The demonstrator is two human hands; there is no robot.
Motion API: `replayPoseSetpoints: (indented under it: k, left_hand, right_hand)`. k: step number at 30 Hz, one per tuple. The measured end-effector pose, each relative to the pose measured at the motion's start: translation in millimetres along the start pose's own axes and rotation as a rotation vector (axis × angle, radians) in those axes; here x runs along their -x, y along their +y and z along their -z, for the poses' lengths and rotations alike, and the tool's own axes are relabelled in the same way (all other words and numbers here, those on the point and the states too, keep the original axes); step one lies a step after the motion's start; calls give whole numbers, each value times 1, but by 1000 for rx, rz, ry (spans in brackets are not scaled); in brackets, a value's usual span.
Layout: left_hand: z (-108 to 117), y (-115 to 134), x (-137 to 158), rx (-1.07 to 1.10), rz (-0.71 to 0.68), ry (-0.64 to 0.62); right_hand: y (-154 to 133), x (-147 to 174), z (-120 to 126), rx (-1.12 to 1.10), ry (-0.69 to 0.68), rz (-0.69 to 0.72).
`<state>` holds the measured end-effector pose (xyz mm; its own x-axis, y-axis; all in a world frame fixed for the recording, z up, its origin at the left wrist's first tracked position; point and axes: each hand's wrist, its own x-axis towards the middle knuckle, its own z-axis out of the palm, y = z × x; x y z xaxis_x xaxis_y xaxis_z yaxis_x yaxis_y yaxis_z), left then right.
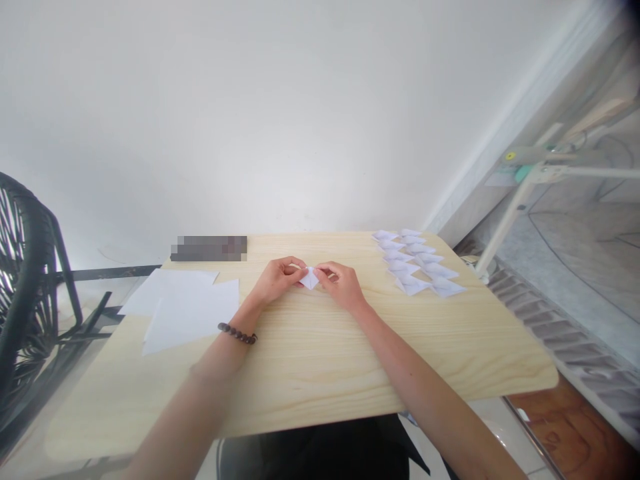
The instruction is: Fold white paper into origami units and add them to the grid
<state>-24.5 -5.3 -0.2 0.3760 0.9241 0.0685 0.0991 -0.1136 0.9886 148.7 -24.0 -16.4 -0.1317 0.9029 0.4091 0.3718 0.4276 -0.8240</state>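
Observation:
A small folded piece of white paper (311, 279) is held between my two hands above the middle of the table (320, 373). My left hand (281, 277) pinches its left side, thumb and fingers closed on it. On the opposite side, my right hand (342, 283) grips the paper's right upper edge between thumb and fingers. The paper shows a pointed lower end and a crease down its middle. A dark beaded bracelet (238, 333) circles my left wrist.
Several folded white paper shapes (413, 286) stand in two rows at the table's right. White paper sheets (195, 313) lie at the left, partly over the edge. Behind them is a blurred-out dark object (209, 249). A dark woven chair (25, 280) stands left; a wall (300, 120) rises behind.

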Motion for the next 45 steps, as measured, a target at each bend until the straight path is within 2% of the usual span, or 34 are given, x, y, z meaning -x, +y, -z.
replayPoseSetpoints:
  k: [7, 12, 20, 31, 36, 41, 45]
  left_hand:
    - [-1, -1, 0, -38, -29, -23]
    - [-3, 3, 1, -32, 9, -15]
    - [-5, 5, 1, -52, -3, -6]
    - [-4, 1, -1, -25, -50, 70]
    - [-5, 1, 0, 68, -35, 16]
    - [-5, 1, 1, 40, 17, -14]
    - [-4, -2, 0, 27, 15, -70]
  right_hand:
    - [-1, 0, 0, 64, 34, 99]
    - [-1, -1, 0, 55, 37, 101]
    - [-2, 0, 0, 91, 25, 124]
    - [1, -2, -1, 90, -5, 16]
    - [2, -2, 0, 73, 13, -56]
    - [0, -1, 2, 2, 15, -125]
    - [-3, -1, 3, -15, -20, -119]
